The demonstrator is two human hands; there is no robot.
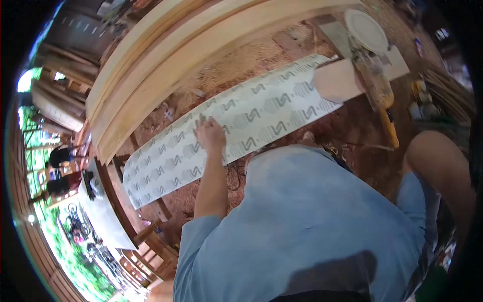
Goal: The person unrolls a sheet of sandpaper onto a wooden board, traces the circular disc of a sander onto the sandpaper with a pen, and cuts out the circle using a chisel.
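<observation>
our left grip [210, 135] flat on the long patterned sheet [246, 118], fingers apart and not clamped on anything, sheet lying between the curved wooden boards [201, 48] and our blue shirt [307, 216], yellow power tool [376, 83] near one end

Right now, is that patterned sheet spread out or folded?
Spread out: the patterned sheet shows a long printed face, no folds, under the left hand.
</observation>
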